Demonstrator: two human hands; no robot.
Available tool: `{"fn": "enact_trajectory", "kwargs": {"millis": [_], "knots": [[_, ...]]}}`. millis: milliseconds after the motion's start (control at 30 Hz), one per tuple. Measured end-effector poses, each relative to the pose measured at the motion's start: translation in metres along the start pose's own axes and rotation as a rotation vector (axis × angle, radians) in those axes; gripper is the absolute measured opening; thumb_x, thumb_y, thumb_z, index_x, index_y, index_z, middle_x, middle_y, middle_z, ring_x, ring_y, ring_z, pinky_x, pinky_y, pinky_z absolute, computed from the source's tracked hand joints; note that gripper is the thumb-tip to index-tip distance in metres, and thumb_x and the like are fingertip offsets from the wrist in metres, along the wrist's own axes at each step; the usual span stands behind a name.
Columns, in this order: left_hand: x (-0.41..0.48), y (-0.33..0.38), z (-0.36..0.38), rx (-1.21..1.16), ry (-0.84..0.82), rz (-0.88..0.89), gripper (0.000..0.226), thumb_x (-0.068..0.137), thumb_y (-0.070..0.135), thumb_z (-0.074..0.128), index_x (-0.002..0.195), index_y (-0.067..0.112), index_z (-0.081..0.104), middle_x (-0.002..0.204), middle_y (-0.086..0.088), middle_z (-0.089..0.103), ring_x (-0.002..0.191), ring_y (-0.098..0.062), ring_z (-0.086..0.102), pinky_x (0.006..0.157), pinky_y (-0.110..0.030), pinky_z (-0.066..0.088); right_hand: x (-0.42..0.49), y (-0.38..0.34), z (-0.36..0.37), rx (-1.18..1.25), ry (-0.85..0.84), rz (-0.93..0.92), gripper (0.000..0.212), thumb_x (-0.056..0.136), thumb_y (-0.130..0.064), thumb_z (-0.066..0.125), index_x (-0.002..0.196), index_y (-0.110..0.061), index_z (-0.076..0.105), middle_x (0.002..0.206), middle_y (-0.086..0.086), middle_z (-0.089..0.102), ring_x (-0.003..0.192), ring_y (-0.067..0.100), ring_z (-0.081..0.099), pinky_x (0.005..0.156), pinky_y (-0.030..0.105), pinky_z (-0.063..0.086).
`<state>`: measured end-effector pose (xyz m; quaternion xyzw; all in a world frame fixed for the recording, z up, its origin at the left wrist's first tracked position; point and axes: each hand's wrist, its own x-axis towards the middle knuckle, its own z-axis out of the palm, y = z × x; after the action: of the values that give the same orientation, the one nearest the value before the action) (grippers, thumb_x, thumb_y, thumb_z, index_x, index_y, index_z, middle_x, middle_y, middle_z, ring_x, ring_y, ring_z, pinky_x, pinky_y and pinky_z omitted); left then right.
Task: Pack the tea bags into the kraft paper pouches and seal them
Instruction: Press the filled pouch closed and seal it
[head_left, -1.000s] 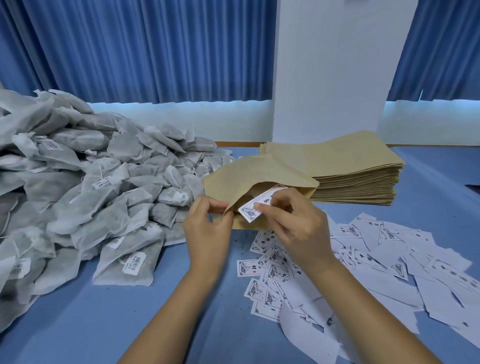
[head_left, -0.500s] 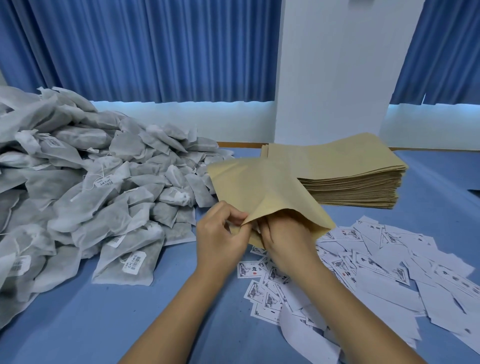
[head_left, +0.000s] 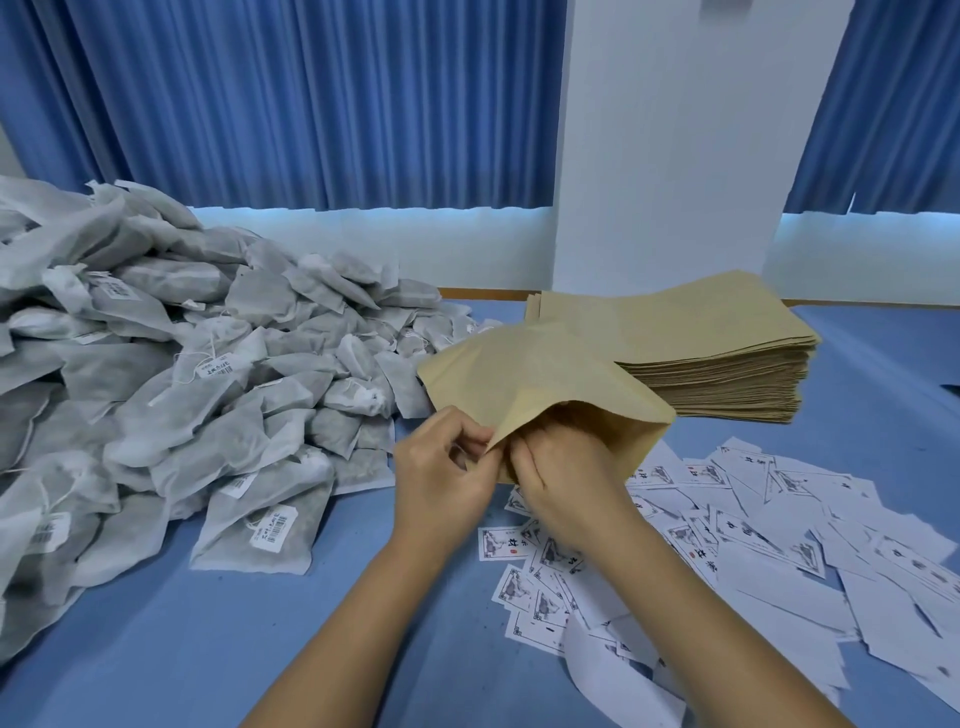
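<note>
A kraft paper pouch (head_left: 540, 374) is held above the blue table (head_left: 208, 649), its open mouth facing me. My left hand (head_left: 441, 478) pinches the near edge of the mouth. My right hand (head_left: 566, 473) is at the opening with its fingertips hidden inside the pouch; the small label it carried is out of sight. A big heap of grey-white tea bags (head_left: 171, 384) with string tags fills the left of the table. A thick stack of flat kraft pouches (head_left: 717, 364) lies behind the held pouch.
Several small printed paper labels (head_left: 753, 540) lie scattered on the table at the right, under and past my right forearm. A white pillar (head_left: 675, 156) and blue curtains (head_left: 311, 104) stand behind the table.
My right hand has pushed the white label into the pouch mouth, so it is hidden now. The pouch has swung up and over my fingers. My left hand kept its pinch.
</note>
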<state>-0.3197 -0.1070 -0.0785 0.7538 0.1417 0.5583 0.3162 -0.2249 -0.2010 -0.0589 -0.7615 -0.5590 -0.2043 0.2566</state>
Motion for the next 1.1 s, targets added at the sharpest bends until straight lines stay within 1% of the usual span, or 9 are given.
{"fn": "enact_trajectory", "kwargs": {"millis": [167,333,433,567,633,733,867,933,1100], "knots": [[0.003,-0.005,-0.002,0.027,0.054,-0.048,0.015,0.072,-0.003,0.072,0.072,0.011,0.065,0.065,0.007,0.058,0.062,-0.005,0.055,0.053,-0.018,0.043,0.001,0.006,0.001,0.181,0.056,0.006,0.028,0.093,-0.021,0.04,0.099,-0.014,0.066,0.097,0.002,0.067,0.089,0.021,0.059,0.07,0.031,0.041],[0.008,-0.007,-0.005,0.004,0.037,0.01,0.056,0.075,-0.017,0.055,0.115,0.02,0.068,0.088,0.002,0.05,0.079,-0.004,0.048,0.063,-0.021,0.045,-0.01,0.018,-0.016,0.406,0.322,0.402,0.046,0.075,-0.037,0.03,0.053,-0.007,0.058,0.048,0.006,0.06,0.044,0.024,0.051,0.047,0.037,0.046],[0.007,-0.004,-0.003,0.022,-0.023,0.009,0.068,0.076,-0.023,0.049,0.117,0.03,0.064,0.106,0.002,0.053,0.097,-0.005,0.049,0.074,-0.029,0.045,-0.007,0.037,-0.027,0.264,0.183,0.678,0.066,0.084,-0.051,0.026,0.051,-0.003,0.058,0.051,0.011,0.06,0.049,0.027,0.051,0.053,0.034,0.048],[0.006,-0.004,-0.001,0.016,-0.012,0.032,0.068,0.075,-0.024,0.049,0.115,0.029,0.065,0.108,0.0,0.055,0.106,-0.005,0.051,0.084,-0.021,0.044,-0.009,0.053,-0.029,0.307,-0.2,0.95,0.082,0.089,-0.072,0.02,0.084,-0.004,0.066,0.079,0.013,0.071,0.076,0.032,0.068,0.08,0.043,0.055],[0.006,-0.003,-0.001,0.005,-0.004,0.009,0.059,0.076,-0.022,0.051,0.11,0.023,0.069,0.106,0.0,0.057,0.103,0.004,0.051,0.081,-0.011,0.042,-0.007,0.047,-0.027,0.775,-0.213,1.007,0.063,0.093,-0.062,0.038,0.098,-0.004,0.061,0.086,0.014,0.071,0.076,0.033,0.071,0.076,0.045,0.058],[0.005,0.0,-0.001,0.06,-0.02,-0.04,0.032,0.079,-0.004,0.057,0.091,0.018,0.077,0.097,0.004,0.058,0.096,-0.002,0.056,0.071,-0.018,0.046,-0.003,0.036,-0.022,1.32,-0.029,1.026,0.029,0.096,-0.033,0.053,0.105,-0.007,0.059,0.084,0.009,0.073,0.075,0.025,0.072,0.065,0.033,0.06],[0.003,-0.004,-0.001,0.212,-0.095,-0.145,0.024,0.086,0.018,0.062,0.068,0.008,0.075,0.092,0.004,0.059,0.092,-0.015,0.056,0.075,-0.021,0.042,-0.005,0.035,-0.015,1.51,0.128,1.066,0.01,0.095,-0.004,0.051,0.099,0.003,0.056,0.078,0.017,0.071,0.065,0.025,0.071,0.057,0.031,0.059],[0.003,-0.001,0.0,0.229,-0.026,-0.172,0.013,0.085,0.014,0.068,0.075,0.007,0.072,0.105,0.001,0.054,0.102,-0.011,0.05,0.084,-0.007,0.034,-0.007,0.035,-0.014,1.612,0.171,1.111,0.009,0.095,0.0,0.048,0.101,0.003,0.054,0.087,0.022,0.068,0.065,0.027,0.071,0.057,0.033,0.06],[0.01,0.013,0.001,-0.35,0.45,-0.597,0.035,0.082,0.0,0.066,0.104,0.024,0.052,0.124,-0.007,0.05,0.108,-0.008,0.058,0.084,-0.011,0.047,-0.006,0.032,-0.01,1.76,0.258,1.189,0.007,0.094,0.004,0.048,0.092,0.001,0.053,0.075,0.02,0.069,0.059,0.027,0.071,0.05,0.033,0.058]]}}
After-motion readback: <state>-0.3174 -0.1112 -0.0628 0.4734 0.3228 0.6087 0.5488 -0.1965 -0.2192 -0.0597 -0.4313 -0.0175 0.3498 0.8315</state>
